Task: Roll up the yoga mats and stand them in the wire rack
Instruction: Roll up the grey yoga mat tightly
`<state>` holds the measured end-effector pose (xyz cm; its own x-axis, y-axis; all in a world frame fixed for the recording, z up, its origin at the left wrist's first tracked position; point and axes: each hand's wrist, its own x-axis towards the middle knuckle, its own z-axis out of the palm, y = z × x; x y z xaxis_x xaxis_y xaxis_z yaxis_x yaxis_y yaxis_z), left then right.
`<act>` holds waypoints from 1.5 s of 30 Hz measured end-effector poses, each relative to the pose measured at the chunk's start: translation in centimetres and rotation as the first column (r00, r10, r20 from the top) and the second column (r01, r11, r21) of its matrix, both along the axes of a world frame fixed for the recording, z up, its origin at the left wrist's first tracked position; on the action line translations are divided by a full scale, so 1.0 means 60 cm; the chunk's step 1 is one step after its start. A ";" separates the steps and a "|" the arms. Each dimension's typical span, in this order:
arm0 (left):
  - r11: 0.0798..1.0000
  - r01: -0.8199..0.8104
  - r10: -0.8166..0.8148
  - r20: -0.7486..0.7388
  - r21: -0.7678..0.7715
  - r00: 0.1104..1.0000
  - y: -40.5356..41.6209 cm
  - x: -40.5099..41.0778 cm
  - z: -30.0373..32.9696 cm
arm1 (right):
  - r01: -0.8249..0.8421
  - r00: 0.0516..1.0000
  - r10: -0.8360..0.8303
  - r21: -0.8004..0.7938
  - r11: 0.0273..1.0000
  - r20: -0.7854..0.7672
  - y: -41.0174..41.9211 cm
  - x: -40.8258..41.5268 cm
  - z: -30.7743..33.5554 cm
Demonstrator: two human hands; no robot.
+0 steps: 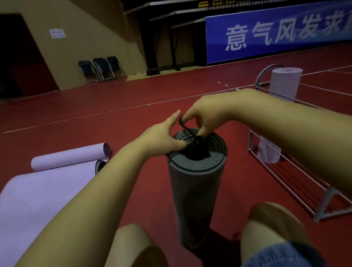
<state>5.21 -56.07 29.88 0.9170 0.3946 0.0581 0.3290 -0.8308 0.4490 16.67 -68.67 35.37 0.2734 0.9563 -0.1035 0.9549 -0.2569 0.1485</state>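
Your hands meet atop the upright grey mat [195, 184] — right hand [206, 114] pinching its black strap [183, 124], left hand [161, 138] pressing the rim, fingers straight.

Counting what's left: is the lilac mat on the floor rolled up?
Partly: the lilac foam mat has one rolled end, the rest lying flat.

Sports hall (red court floor [169, 89], bleachers [186, 5])

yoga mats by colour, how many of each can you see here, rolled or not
Grey mats: 1, rolled and upright, with both hands at its top end.
Pink mats: 2, one partly rolled on the floor, one rolled and standing in the wire rack.
Total: 3 mats.
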 end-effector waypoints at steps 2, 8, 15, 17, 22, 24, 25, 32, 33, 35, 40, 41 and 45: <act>1.000 0.030 -0.030 0.021 -0.007 0.999 0.000 0.004 -0.002 | -0.019 0.999 0.019 0.014 1.000 0.028 0.010 0.005 -0.014; 0.993 0.041 -0.030 0.109 -0.107 0.994 0.018 0.008 -0.012 | -0.046 0.998 0.053 0.169 0.984 -0.038 0.017 0.022 -0.046; 0.972 0.119 -0.073 0.216 -0.204 0.974 0.033 0.000 -0.030 | -0.018 0.987 0.049 0.200 0.980 -0.154 0.008 0.026 -0.047; 0.939 0.156 -0.068 0.280 -0.307 0.958 0.034 -0.005 -0.034 | -0.028 0.987 0.061 0.209 0.978 -0.152 0.005 0.031 -0.049; 0.986 0.145 -0.105 0.380 -0.077 0.919 0.037 0.014 -0.031 | -0.003 0.974 0.058 0.247 0.969 -0.217 0.003 0.043 -0.058; 0.995 0.100 -0.088 0.394 -0.011 0.915 0.041 0.028 -0.032 | 0.005 0.968 0.056 0.243 0.970 -0.243 0.004 0.048 -0.059; 0.997 0.077 -0.078 0.396 0.018 0.915 0.040 0.035 -0.035 | 0.011 0.969 0.049 0.241 0.970 -0.240 0.004 0.050 -0.060; 0.906 0.186 -0.010 0.419 -0.381 0.908 0.054 0.057 -0.066 | 0.042 0.951 0.039 0.255 0.966 -0.306 0.009 0.054 -0.067; 0.844 0.236 -0.013 0.421 -0.482 0.907 0.053 0.057 -0.064 | 0.041 0.946 0.046 0.258 0.965 -0.320 0.011 0.053 -0.068; 0.690 0.288 0.052 0.442 -0.664 0.896 0.054 0.054 -0.065 | 0.047 0.946 0.039 0.254 0.966 -0.322 0.015 0.056 -0.070; 0.643 0.021 0.382 0.345 -0.765 0.857 0.102 0.015 -0.154 | 0.201 0.969 -0.160 0.226 0.953 -0.188 0.002 0.096 -0.073; 0.755 -0.094 0.341 0.267 -0.649 0.901 0.104 0.006 -0.183 | 0.233 0.961 -0.190 0.225 0.946 -0.199 -0.001 0.101 -0.072; 0.977 -0.091 0.165 0.419 -0.191 0.893 0.068 0.004 -0.211 | 0.285 0.954 -0.250 0.242 0.927 -0.165 0.013 0.106 -0.075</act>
